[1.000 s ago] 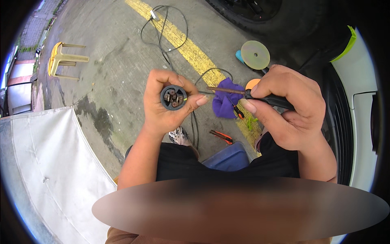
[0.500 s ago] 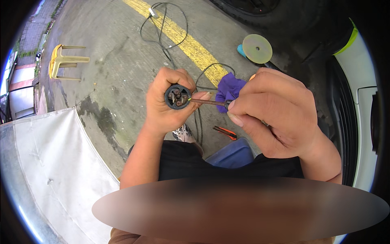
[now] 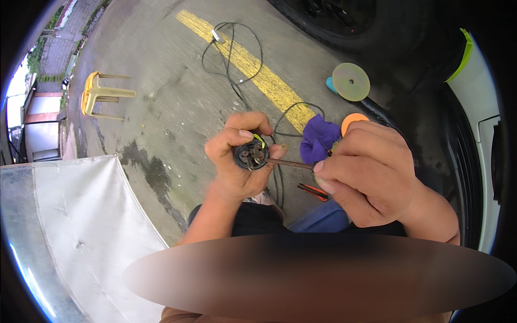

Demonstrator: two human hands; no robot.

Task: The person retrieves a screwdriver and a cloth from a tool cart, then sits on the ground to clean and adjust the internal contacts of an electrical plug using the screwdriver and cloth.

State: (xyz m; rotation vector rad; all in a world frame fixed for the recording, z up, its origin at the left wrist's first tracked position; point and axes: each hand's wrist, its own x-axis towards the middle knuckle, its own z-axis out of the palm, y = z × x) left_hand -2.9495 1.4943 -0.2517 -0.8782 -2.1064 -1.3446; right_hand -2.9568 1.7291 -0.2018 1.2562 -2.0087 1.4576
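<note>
Round black fitting (image 3: 248,158), gripped in the left hand (image 3: 235,175) above the pavement (image 3: 177,102) — its open face, turned toward the viewer, shows brownish metal parts and a yellow-green strip (image 3: 259,140). Right hand (image 3: 374,175) pinches a screwdriver (image 3: 293,163), its rust-brown shaft reaching the fitting's right edge. Beyond, on the ground — purple cloth (image 3: 318,134) beside an orange disc (image 3: 353,119).

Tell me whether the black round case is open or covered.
Open: the black round case shows brownish parts inside its rim, uncovered.

A worn yellow stripe (image 3: 245,66) crosses stained grey concrete (image 3: 161,54) in daylight, a plastic stool (image 3: 97,92) (yellow-topped) at left.
</note>
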